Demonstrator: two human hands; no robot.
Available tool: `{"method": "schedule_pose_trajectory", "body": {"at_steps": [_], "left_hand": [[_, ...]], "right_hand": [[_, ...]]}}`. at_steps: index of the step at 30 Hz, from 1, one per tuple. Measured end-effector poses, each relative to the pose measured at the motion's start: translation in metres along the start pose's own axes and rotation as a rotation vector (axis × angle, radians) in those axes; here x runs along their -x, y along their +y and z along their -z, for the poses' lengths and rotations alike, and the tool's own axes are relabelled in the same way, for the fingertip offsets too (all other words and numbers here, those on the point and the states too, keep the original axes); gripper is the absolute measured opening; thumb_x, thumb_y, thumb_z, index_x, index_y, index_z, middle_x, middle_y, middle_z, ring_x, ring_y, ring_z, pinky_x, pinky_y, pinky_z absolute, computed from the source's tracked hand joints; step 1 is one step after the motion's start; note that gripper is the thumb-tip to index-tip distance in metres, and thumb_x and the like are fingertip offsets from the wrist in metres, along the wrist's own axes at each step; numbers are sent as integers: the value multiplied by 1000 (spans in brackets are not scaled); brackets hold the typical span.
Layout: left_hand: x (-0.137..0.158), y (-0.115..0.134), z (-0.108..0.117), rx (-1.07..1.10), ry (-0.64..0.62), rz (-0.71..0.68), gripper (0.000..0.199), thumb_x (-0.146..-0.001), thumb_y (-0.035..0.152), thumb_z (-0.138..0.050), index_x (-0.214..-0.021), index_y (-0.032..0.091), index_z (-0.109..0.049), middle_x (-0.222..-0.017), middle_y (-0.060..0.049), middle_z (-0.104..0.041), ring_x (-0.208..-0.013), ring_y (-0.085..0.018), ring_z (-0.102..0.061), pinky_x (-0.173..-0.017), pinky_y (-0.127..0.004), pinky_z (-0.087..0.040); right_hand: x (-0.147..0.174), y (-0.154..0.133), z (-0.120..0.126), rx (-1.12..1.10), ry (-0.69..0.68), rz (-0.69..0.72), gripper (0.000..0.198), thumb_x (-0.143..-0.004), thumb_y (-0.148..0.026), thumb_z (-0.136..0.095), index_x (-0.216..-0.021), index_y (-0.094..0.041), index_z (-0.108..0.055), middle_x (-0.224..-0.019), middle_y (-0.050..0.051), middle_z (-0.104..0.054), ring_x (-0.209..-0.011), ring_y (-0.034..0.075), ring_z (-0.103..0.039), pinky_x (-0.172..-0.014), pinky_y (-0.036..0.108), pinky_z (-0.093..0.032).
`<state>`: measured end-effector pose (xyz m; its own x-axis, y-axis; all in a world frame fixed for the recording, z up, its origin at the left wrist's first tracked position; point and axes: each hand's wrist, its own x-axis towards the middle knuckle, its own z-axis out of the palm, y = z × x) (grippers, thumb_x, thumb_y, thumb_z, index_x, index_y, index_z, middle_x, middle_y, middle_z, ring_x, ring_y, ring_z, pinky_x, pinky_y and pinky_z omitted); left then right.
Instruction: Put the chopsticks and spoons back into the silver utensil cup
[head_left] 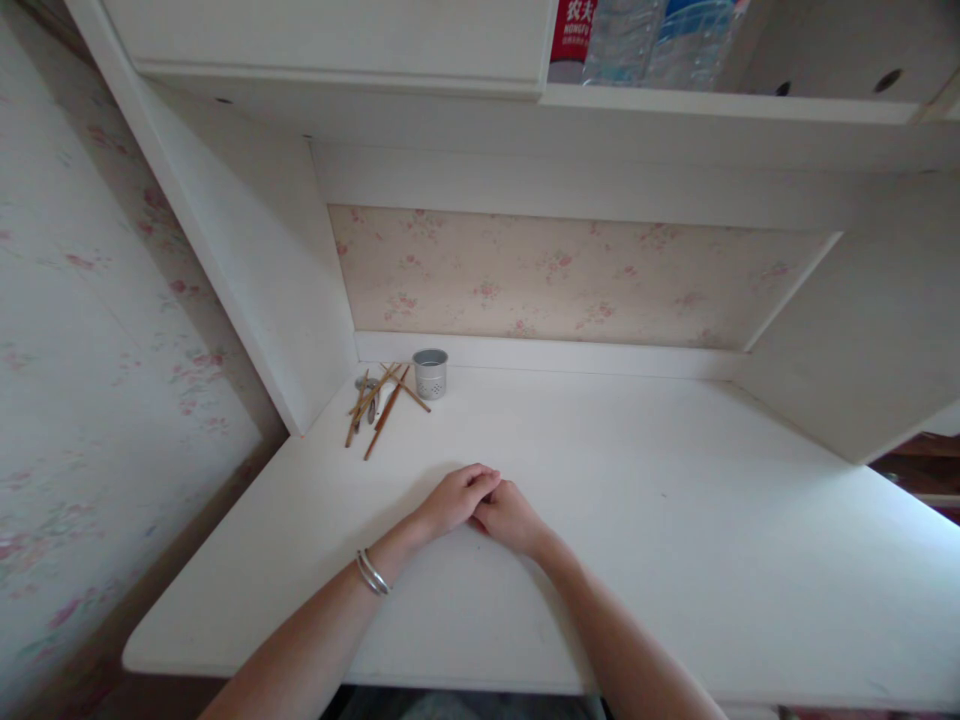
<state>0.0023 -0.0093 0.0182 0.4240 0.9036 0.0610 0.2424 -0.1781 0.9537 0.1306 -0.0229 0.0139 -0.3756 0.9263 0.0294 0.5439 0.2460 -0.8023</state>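
Observation:
Both my hands rest clasped together on the white desk. My left hand (459,498) has its fingers closed over the fingers of my right hand (511,516), whose fingers are curled and partly covered. No object shows in either hand. Beyond them, at the back left, lies a loose, crossed pile of wooden chopsticks (384,415), some lighter and some reddish brown. Metal spoons (371,408) lie among the chopsticks, partly covered. To the right of the pile a grey metal utensil holder (430,376) stands upright, with small holes low in its wall.
The white desk (675,560) has side panels and a low back ledge. Overhead runs a shelf (675,105) holding clear plastic bottles (622,45) and a red package (571,38). A wall with floral paper (112,400) is on the left. Two silver bangles (373,572) circle my left wrist.

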Motion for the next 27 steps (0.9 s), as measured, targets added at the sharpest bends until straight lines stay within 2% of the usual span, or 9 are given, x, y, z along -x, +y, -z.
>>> {"method": "schedule_pose_trajectory", "body": {"at_steps": [10,27], "left_hand": [[-2,-2,-1,14,-6,-27,37,-88,47,-46,-86,16,-66,-87,-4,-67,-87,-19,-58,-80,-28,-43],[-2,-3,0,-25,6,-30,38,-88,48,-44,-82,16,-64,-83,-3,-66,-81,-18,-57,-76,-28,-43]], "right_hand": [[0,0,0,-5,4,0,28,-76,-13,-47,-88,-14,-72,-77,5,-71,-71,16,-62,-59,22,-43],[0,1,-1,-11,0,-15,25,-76,-13,-48,-85,-13,-71,-76,5,-71,-67,15,-61,-56,21,-41]]}}
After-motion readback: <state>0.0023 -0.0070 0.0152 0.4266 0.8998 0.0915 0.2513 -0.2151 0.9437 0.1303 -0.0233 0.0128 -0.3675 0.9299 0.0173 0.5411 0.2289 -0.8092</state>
